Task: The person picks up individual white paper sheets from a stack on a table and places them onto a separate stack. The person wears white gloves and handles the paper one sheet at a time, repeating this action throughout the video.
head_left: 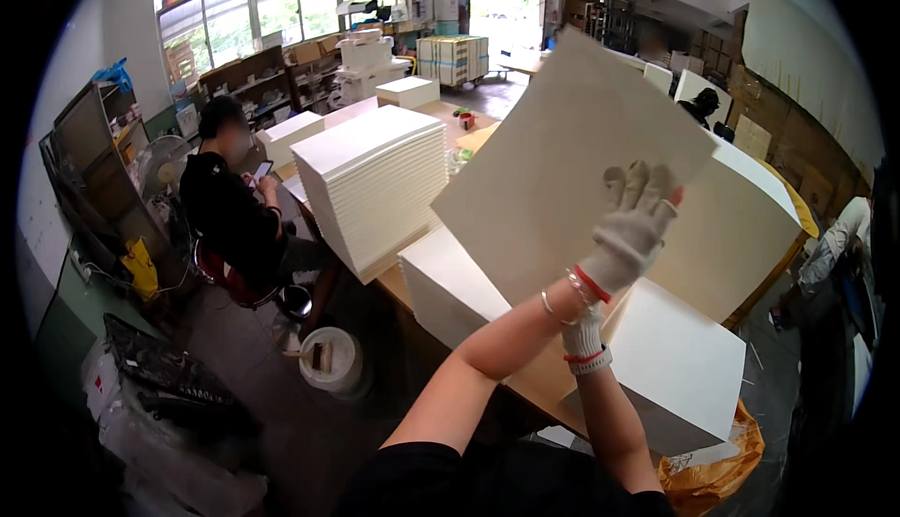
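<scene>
From where I stand, one big pale sheet (pixel 534 151) is up in the air, tilted, just in front of the person's left hand (pixel 626 240). This hand is gloved, its fingers are a little apart and not closed around anything; whether they press on the sheet, I cannot tell. The right hand (pixel 583 331) is mostly hidden behind the left one, only its cuff shows, so I cannot say if it grips.

I judge that the work is in the middle: this sheet is lifted but not yet laid down on any pile. On the table (pixel 544 390), a tall pile (pixel 370 175) stands well to the left of the left hand, and its sheets lie quite evenly. A low pile (pixel 445 278) is nearer, to the left and partly under the sheet. A near pile (pixel 680 358) sits just below and right of the hands, and a large pile (pixel 750 226) is farther to their right. Much material is there, so probably a lot remains; which piles are finished, I cannot tell.
</scene>
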